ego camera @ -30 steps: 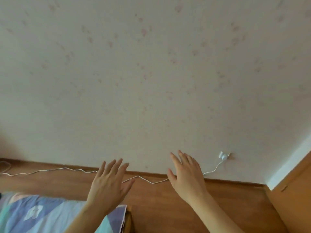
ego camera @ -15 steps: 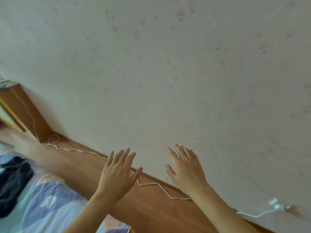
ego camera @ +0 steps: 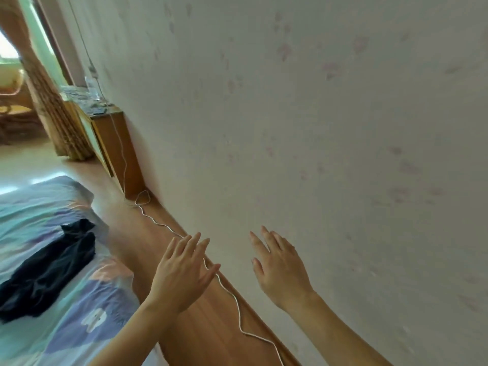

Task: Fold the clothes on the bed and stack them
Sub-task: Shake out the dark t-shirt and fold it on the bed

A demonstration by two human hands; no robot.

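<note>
Lying crumpled on the bed (ego camera: pixel 52 326), left of the left hand (ego camera: pixel 182 273), a dark garment (ego camera: pixel 50 270) is seen stretched from lower left to upper right. Both hands are held flat with fingers spread, nothing grasped; the right hand (ego camera: pixel 280 268) is raised before the wall (ego camera: pixel 317 128). A white cable (ego camera: pixel 237 307) is trailed along the wooden floor (ego camera: pixel 211 326) between them, towards a wooden cabinet (ego camera: pixel 118 149) beyond.

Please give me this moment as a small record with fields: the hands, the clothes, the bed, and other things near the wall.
left hand: left hand open, fingers straight, holds nothing
right hand: right hand open, fingers spread, holds nothing
clothes: one dark garment, crumpled and unfolded, lying on the bed
bed: patterned bed sheet in blue and purple, at lower left
floor: white cable runs along the wall base to the wooden cabinet
task state: folding not yet begun
</note>
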